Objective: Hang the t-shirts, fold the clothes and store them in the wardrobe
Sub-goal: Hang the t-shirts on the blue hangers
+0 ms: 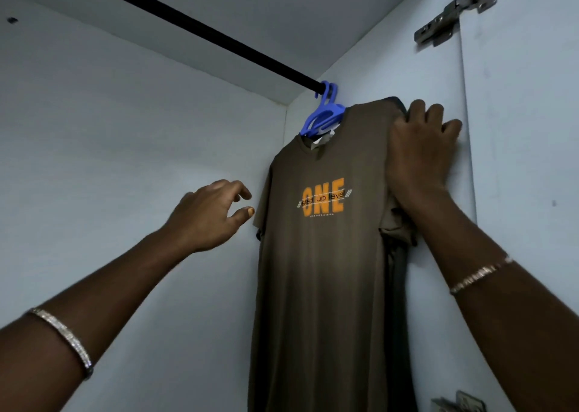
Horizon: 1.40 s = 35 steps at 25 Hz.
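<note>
**A:** In the head view, where is the shirt?

**B:** The brown t-shirt of soft fabric, with an orange ONE print on its chest, hangs on a blue plastic hanger. The hanger is hooked over the far right end of the black round rail, in the right corner of the pale wardrobe. A darker garment hangs just behind the shirt, against the right side wall.

**A:** And the right hand?

**B:** The right hand lies on the shirt's right shoulder. Its fingers curl over the shoulder's top edge and grip the cloth there. A thin chain bracelet sits on that forearm.

**A:** The left hand?

**B:** The left hand is to the left of the shirt, near its left sleeve but apart from it. Its thumb and fingers are spread and loosely bent, holding nothing. A broad sparkling bracelet circles that forearm, near the lower left.

**A:** Anything else?

**B:** A silver metal hinge sits at the upper right, across the seam beside the wardrobe's side panel.
</note>
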Available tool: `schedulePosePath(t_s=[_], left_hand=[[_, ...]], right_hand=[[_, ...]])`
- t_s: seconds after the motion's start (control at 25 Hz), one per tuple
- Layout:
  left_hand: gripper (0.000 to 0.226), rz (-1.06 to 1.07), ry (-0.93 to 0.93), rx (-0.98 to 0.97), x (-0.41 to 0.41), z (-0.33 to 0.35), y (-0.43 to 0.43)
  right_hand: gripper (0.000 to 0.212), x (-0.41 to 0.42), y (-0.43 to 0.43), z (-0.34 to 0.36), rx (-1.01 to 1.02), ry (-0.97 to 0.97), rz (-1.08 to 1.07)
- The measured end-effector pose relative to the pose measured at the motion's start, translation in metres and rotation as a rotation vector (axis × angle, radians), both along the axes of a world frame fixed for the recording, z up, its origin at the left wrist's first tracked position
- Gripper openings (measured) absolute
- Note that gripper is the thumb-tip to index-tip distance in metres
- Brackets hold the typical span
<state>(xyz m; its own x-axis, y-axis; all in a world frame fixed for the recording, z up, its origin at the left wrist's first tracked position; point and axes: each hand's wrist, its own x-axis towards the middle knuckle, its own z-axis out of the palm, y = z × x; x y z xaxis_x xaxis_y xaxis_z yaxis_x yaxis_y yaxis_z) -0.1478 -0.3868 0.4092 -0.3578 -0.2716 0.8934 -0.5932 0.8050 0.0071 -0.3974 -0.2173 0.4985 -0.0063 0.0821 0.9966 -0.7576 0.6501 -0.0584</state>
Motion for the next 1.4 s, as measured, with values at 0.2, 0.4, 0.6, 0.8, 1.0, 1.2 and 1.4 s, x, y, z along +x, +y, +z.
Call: schedulePosePath(t_s=[0.2, 0.4, 0.6, 0.8, 1.0, 1.2, 1.4], left_hand=[[0.027, -0.193, 0.033, 0.036, -0.022, -0.035, 0.013], [0.024, -0.452, 0.169, 0.092, -0.051, -0.066, 0.059], [0.024, -0.645, 0.202, 0.163, -0.070, -0.101, 0.136], [0.022, -0.731, 0.163, 0.220, -0.087, -0.128, 0.219], [0.013, -0.813, 0.144, 0.355, -0.095, -0.166, 0.315], [0.012, -0.892, 0.070, 0.384, -0.093, -0.201, 0.414], [0.010, -1.003, 0.045, 0.487, -0.095, -0.224, 0.506]], right_hand=[[0.013, -0.008, 0.034, -0.092, 0.008, 0.029, 0.316], [0.006, 0.000, 0.062, -0.148, 0.105, -0.062, 0.542], [0.009, 0.017, 0.124, -0.189, 0.196, -0.245, 0.741], [0.010, 0.022, 0.212, -0.219, 0.217, -0.347, 0.737], [0.008, 0.030, 0.322, -0.246, 0.208, -0.423, 0.677], [0.008, 0.047, 0.426, -0.277, 0.174, -0.461, 0.599], [0.008, 0.061, 0.524, -0.308, 0.178, -0.523, 0.513]])
